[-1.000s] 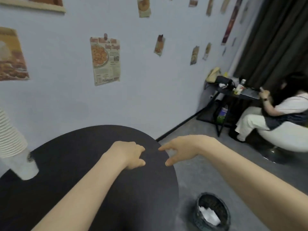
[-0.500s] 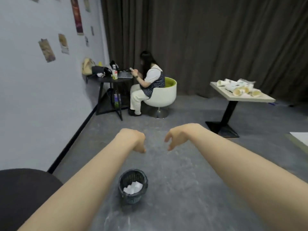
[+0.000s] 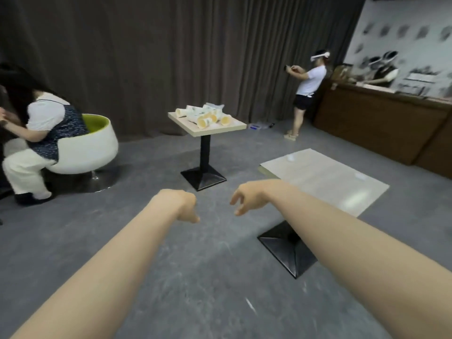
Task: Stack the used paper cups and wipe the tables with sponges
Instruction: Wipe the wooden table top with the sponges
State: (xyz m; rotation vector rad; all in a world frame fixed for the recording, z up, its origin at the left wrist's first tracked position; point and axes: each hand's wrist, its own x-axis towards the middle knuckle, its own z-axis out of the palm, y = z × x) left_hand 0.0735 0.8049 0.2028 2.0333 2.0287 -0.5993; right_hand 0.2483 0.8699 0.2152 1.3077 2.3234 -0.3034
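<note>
Two bare forearms reach forward over the grey floor (image 3: 195, 277), and neither grip holds anything. The left hand (image 3: 184, 207) hangs palm down with its fingers loosely curled under, thumb tip showing at its right edge. The right hand (image 3: 247, 198) droops from the wrist with fingers spread and slack, just beside the left but apart from it. Right of the right forearm stands a pale square desk (image 3: 327, 177) on a black pedestal base. Well beyond both hands, a second small desk (image 3: 230, 126) carries the used paper cups (image 3: 204, 116), lying tipped on their sides in a loose heap. Left of it a person sits in a white and green chair (image 3: 90, 145); farther right another person stands near a brown counter (image 3: 381, 123)
</note>
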